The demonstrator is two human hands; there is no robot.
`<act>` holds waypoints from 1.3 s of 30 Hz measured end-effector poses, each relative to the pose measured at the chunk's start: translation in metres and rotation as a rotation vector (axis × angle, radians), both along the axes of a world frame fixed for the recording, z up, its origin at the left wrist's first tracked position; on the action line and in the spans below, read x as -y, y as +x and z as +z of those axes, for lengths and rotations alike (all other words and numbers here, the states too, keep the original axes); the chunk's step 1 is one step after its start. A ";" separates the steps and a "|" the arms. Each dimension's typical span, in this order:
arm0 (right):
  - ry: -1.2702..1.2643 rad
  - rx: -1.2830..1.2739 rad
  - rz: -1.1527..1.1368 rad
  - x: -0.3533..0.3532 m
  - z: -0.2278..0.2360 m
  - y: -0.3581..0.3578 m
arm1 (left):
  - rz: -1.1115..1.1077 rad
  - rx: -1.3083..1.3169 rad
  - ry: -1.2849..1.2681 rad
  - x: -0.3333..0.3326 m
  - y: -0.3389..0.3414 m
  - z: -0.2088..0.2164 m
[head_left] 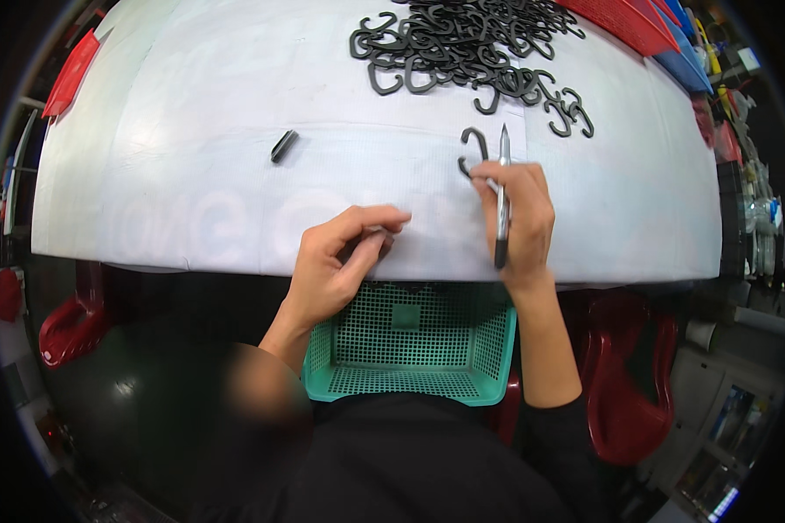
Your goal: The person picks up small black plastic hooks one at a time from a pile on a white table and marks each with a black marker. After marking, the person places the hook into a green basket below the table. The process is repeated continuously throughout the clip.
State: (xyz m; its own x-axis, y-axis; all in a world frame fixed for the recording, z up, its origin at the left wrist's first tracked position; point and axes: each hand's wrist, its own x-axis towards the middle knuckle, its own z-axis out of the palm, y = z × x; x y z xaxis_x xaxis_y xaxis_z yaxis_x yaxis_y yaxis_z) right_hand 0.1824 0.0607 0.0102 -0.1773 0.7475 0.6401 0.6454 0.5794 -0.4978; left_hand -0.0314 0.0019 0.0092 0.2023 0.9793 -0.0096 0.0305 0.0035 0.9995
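At a broad white-covered bench (192,96), a person in black sleeves holds a pen and a single black hook, just short of a tangled heap.

From where I stand, a dark red chair (626,423) shows to the person's right, below the bench edge, and a mesh-walled green basket (321,362) sits between the forearms. The heap of black hooks (449,44) spreads over the bench's far side. Of the two hands, the left (330,260) hovers loosely curled, a gap between thumb and forefinger, holding nothing that I can see; the right (525,222) is closed, the silver-and-black pen (502,209) lying along its fingers, point away from the body. Its fingertips pinch the near end of the single black hook (483,146). A small black cap (284,146) lies alone, beyond the left hand.
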 end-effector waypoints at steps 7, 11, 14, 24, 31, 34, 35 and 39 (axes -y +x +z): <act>-0.670 -0.791 0.132 0.060 0.027 -0.036 | 0.104 -0.322 0.562 -0.004 0.012 0.007; -0.799 -1.032 0.190 0.063 0.022 -0.037 | 0.149 -0.249 0.529 0.003 0.019 0.006; -0.829 -1.138 0.226 0.065 0.022 -0.037 | 0.222 0.096 0.171 0.006 0.028 0.012; -1.048 -1.386 0.243 0.064 0.025 -0.029 | 0.252 -0.164 0.324 0.006 0.034 0.016; -0.908 -1.218 0.196 0.063 0.018 -0.030 | 0.193 0.325 -0.094 0.002 0.029 0.017; -0.722 -0.892 0.052 0.059 0.015 -0.031 | 0.247 0.103 0.008 0.004 0.025 0.014; -0.724 -0.888 0.018 0.059 0.018 -0.029 | 0.262 0.061 0.064 0.004 0.025 0.012; -0.683 -0.774 -0.063 0.059 0.012 -0.016 | 0.298 -0.124 0.277 0.002 0.022 0.006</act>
